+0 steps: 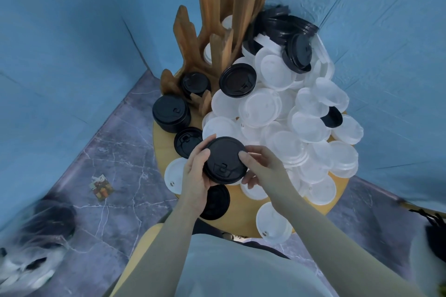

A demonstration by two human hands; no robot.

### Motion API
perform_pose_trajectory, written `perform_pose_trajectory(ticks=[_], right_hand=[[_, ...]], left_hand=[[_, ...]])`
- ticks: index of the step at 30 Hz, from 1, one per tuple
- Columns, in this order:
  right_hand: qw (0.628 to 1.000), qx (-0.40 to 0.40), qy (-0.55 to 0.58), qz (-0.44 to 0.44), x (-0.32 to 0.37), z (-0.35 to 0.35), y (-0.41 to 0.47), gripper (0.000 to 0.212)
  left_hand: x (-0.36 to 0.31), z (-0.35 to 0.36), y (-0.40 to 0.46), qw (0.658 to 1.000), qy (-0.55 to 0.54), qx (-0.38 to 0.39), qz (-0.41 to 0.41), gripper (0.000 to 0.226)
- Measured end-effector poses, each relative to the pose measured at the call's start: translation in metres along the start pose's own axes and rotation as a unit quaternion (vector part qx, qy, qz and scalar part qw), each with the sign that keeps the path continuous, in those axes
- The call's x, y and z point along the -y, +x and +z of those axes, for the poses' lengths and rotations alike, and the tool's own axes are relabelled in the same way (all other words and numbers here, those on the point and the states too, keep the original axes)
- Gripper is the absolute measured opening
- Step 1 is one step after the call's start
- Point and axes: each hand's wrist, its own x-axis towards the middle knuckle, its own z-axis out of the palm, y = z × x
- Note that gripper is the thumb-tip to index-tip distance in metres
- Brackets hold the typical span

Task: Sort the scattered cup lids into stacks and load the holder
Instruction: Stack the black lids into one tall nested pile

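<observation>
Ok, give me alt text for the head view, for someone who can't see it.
Both hands, left hand and right hand, hold a small stack of black lids above a round wooden table. White lids lie heaped across the table, more black stacks sit at left, and a wooden holder stands at the back.

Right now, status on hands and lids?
Both hands, left and right, grip one black lid. Wooden holder barely loaded. White lids heaped beside it.
</observation>
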Motion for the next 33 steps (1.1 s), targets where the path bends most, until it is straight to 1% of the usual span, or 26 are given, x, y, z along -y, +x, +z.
perform_pose_trajectory(ticks=[3, 5, 7, 8, 10, 11, 12, 14, 16, 18, 19, 21, 24, 26, 28, 31, 33], right_hand=[[1.0, -0.008, -0.005, -0.029, 0.001, 0.004, 0.007, 0.026], [0.999, -0.003, -0.009, -0.039, 0.002, 0.007, 0.012, 0.027], [0.998, 0.003, -0.028, -0.058, 0.001, 0.008, 0.016, 0.027], [0.996, -0.007, -0.056, -0.076, -0.001, 0.007, 0.019, 0.025], [0.979, -0.035, -0.15, -0.134, -0.009, 0.003, 0.024, 0.024], [0.961, -0.039, -0.215, -0.167, -0.016, 0.0, 0.027, 0.028], [0.935, -0.036, -0.286, -0.206, -0.023, -0.003, 0.029, 0.033], [0.863, -0.012, -0.412, -0.291, -0.037, -0.004, 0.036, 0.047], [0.785, -0.001, -0.506, -0.358, -0.046, 0.001, 0.041, 0.057], [0.718, 0.015, -0.585, -0.378, -0.049, 0.011, 0.046, 0.074], [0.695, 0.028, -0.612, -0.377, -0.048, 0.016, 0.048, 0.081], [0.666, 0.049, -0.646, -0.37, -0.046, 0.025, 0.054, 0.09], [0.628, 0.059, -0.679, -0.375, -0.044, 0.033, 0.064, 0.091], [0.615, 0.064, -0.685, -0.385, -0.045, 0.035, 0.068, 0.088], [0.619, 0.055, -0.675, -0.398, -0.046, 0.033, 0.07, 0.084], [0.643, 0.024, -0.645, -0.412, -0.044, 0.027, 0.068, 0.082], [0.674, 0.007, -0.612, -0.414, -0.04, 0.023, 0.064, 0.083]], left_hand=[[-0.003, -0.005, 0.001, 1.0, 0.001, 0.018, 0.007, 0.037], [-0.008, -0.009, 0.001, 0.999, 0.017, 0.029, 0.014, 0.045], [-0.013, -0.016, 0.003, 0.999, 0.029, 0.006, 0.031, 0.052], [-0.016, -0.021, 0.004, 0.999, 0.029, -0.013, 0.044, 0.054], [-0.022, -0.034, 0.007, 0.996, 0.014, -0.052, 0.072, 0.056], [-0.025, -0.041, 0.007, 0.994, 0.006, -0.068, 0.083, 0.055], [-0.026, -0.047, 0.008, 0.993, -0.001, -0.081, 0.091, 0.052], [-0.027, -0.058, 0.008, 0.99, -0.011, -0.103, 0.097, 0.045], [-0.025, -0.065, 0.008, 0.987, -0.008, -0.124, 0.098, 0.043], [-0.024, -0.069, 0.007, 0.986, -0.009, -0.14, 0.096, 0.043], [-0.024, -0.07, 0.006, 0.985, -0.014, -0.148, 0.092, 0.043], [-0.023, -0.072, 0.005, 0.983, -0.024, -0.16, 0.086, 0.043], [-0.024, -0.075, 0.004, 0.983, -0.02, -0.163, 0.081, 0.046], [-0.025, -0.077, 0.004, 0.984, -0.018, -0.163, 0.075, 0.053], [-0.025, -0.08, 0.005, 0.985, -0.019, -0.16, 0.068, 0.057], [-0.025, -0.081, 0.007, 0.987, -0.021, -0.147, 0.06, 0.056], [-0.026, -0.078, 0.007, 0.988, -0.023, -0.14, 0.059, 0.058]])
